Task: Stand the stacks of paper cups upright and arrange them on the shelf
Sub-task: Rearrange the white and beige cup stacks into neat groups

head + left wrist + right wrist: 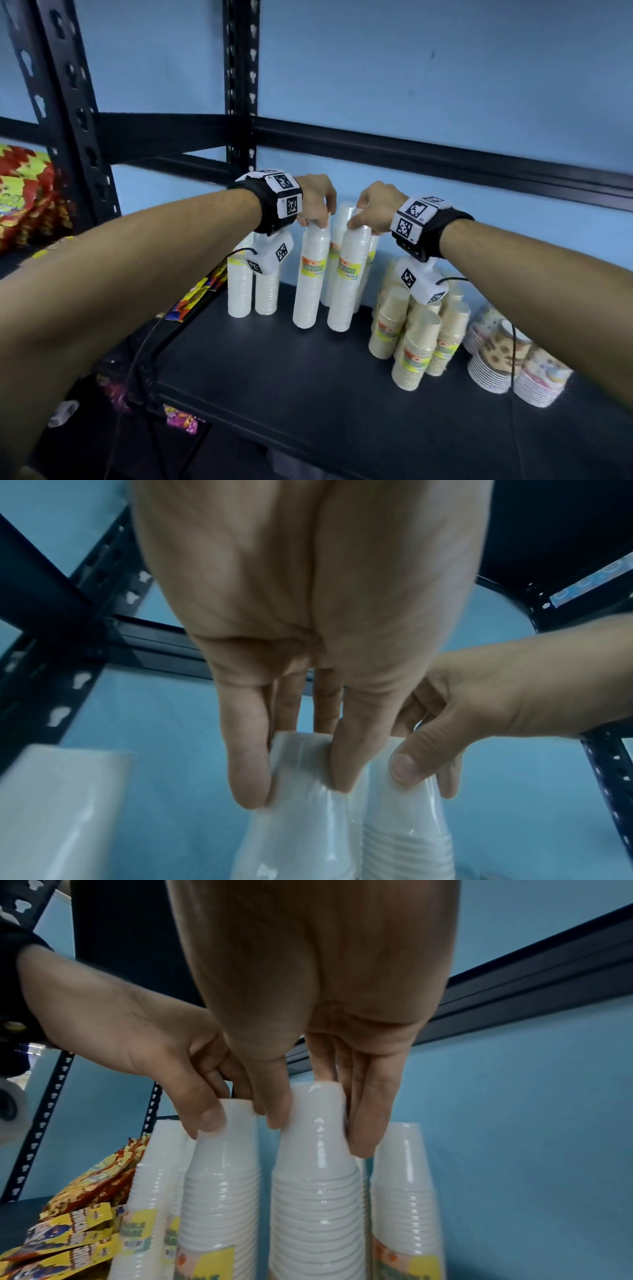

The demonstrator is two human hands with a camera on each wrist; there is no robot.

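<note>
You are nearing the end: two white stacks in hand, the others already standing.

Your left hand point(317, 205) is pinching the top of the left white stack point(310, 274), your right hand point(371, 209) is grasping the right white stack point(347, 274); both are hanging below each grip, upright on the shelf point(274, 377), in front of more white stacks point(251, 291). The tan stacks point(411, 335) are standing to the right.

White cups point(310, 274), black shelf point(308, 377), blue wall point(411, 68).
Yellow-orange labels point(312, 266) on white stacks; tan cups point(416, 346); red-yellow zigzag packet point(24, 192); patterned plates point(496, 359).
</note>
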